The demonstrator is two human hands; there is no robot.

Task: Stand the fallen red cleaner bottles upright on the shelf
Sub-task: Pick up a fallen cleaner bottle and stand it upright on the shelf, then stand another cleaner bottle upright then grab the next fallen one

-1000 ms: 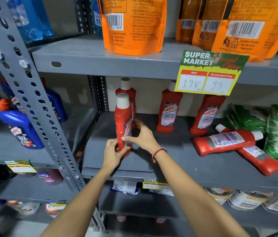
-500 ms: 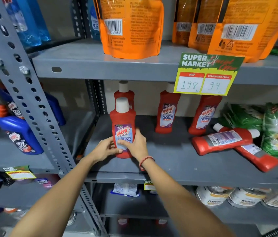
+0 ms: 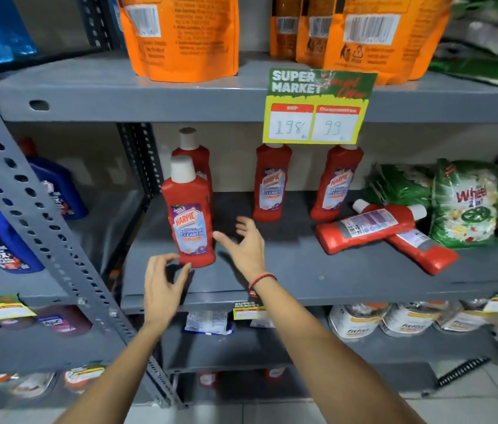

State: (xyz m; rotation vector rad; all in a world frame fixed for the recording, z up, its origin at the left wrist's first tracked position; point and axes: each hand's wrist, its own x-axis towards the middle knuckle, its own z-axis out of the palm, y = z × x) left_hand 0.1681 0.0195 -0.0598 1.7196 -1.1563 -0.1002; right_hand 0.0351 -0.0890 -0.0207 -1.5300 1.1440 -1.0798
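Blue bottles (image 3: pixel 3 237) sit past the post (image 3: pixel 32 215) at left, left hand (image 3: pixel 162 286) spread empty just below the upright front bottle (image 3: pixel 189 215), right hand (image 3: pixel 246 246) wide open beside it, 2 upright bottles (image 3: pixel 272 182) behind, 2 fallen bottles (image 3: pixel 367 228) crossed nr green packs (image 3: pixel 468 203) at right.
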